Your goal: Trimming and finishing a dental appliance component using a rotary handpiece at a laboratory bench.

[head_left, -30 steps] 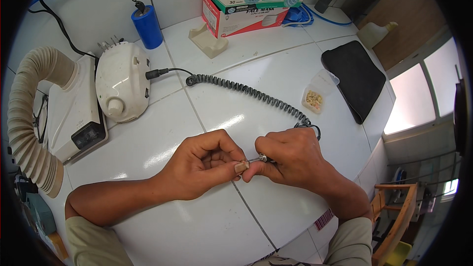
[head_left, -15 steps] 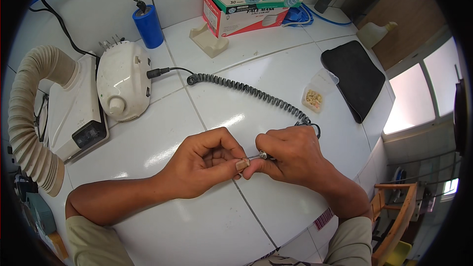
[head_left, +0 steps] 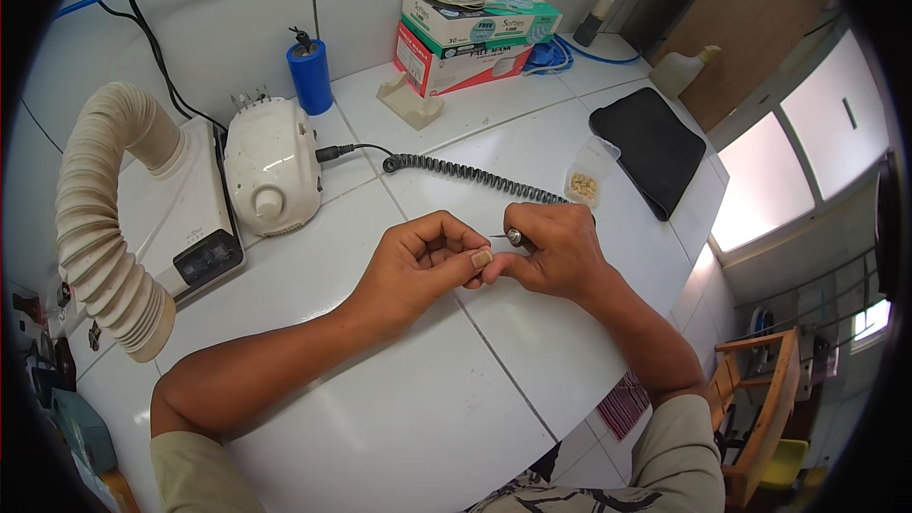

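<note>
My right hand [head_left: 559,249] is closed round a metal rotary handpiece [head_left: 515,237], most of which is hidden in the fist. From its end a thin bit points left, just above my left fingertips. My left hand [head_left: 418,266] pinches thumb against fingers. Whatever small piece it holds is too hidden to name. The two thumbs almost meet over the white tiled table [head_left: 408,408]. A black coiled cord [head_left: 465,171] runs from my right hand to a white control box [head_left: 275,171] with a knob.
Left stands a white dust-collector unit [head_left: 204,252] with a ribbed beige hose [head_left: 90,195]. Beyond my right hand are a small clear box [head_left: 581,186] of yellowish pieces and a black pad [head_left: 651,152]. Farther back are a beige cradle [head_left: 410,103], a blue cylinder [head_left: 310,78] and stacked cartons [head_left: 465,62].
The view has shifted, so the table things sit differently in the picture. The bit has lifted from the left fingertips to just above them. Both hands keep their grips.
</note>
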Demonstrator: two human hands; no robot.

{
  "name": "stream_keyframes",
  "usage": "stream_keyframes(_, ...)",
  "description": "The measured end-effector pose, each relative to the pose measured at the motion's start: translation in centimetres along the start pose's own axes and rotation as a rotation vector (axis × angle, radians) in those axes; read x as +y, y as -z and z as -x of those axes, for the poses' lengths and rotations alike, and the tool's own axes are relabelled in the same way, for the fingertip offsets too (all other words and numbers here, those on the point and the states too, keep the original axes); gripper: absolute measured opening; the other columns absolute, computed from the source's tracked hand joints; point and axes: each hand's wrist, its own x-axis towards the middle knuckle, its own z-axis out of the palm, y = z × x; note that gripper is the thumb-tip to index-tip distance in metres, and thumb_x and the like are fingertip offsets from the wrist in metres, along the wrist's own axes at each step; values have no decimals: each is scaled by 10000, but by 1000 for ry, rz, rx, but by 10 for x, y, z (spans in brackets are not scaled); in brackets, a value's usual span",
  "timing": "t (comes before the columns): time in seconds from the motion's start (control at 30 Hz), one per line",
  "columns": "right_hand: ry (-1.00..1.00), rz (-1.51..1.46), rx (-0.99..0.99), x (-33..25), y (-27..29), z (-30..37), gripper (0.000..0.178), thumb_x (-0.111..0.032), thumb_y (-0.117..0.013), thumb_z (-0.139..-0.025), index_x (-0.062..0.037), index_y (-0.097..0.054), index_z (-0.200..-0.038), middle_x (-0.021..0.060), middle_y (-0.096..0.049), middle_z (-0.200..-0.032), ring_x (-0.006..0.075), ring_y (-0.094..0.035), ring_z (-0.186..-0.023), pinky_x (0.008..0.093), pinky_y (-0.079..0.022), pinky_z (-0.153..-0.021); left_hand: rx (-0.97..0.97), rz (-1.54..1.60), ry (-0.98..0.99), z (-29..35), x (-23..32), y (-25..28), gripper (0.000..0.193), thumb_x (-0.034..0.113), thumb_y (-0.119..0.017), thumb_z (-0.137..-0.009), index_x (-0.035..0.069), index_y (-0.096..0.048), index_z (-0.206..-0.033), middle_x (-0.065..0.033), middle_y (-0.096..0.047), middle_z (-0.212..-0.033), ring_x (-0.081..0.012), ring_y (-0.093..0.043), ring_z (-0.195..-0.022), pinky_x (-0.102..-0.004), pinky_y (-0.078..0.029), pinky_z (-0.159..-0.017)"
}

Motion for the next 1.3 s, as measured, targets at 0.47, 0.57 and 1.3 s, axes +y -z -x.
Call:
stream_keyframes(0.47,124,28,69,11,-10,-13,616,-662,-774,-722,-106,-513,-679,26,-501,-546,235,-505,-459,360,-373,-451,-31,-27,-96,-8,3,12,86,72,-696,-968,17,-642,-1007,-77,-709,-978,-103,-668,-874,-268,-557,-801)
stream_keyframes(0.57,118,13,54,10,-6,-7,613,-658,-780,-712,-114,-500,-660,19,-487,-538,223,-493,-449,358,-364,-442,-52,-85,-95,-6,4,8,71,63,-682,-975,10,-644,-1003,-79,-710,-980,-97,-672,-876,-258,-557,-797)
stream_keyframes(1.3,-47,-67,-171,-2,7,-7,522,-557,-778,-802,-99,-559,-684,24,-549,-546,218,-538,-451,351,-370,-429,-35,-52,-17,-7,3,12,58,12,-667,-975,-24,-635,-1007,-121,-724,-954,-129,-699,-844,-267,-574,-763)
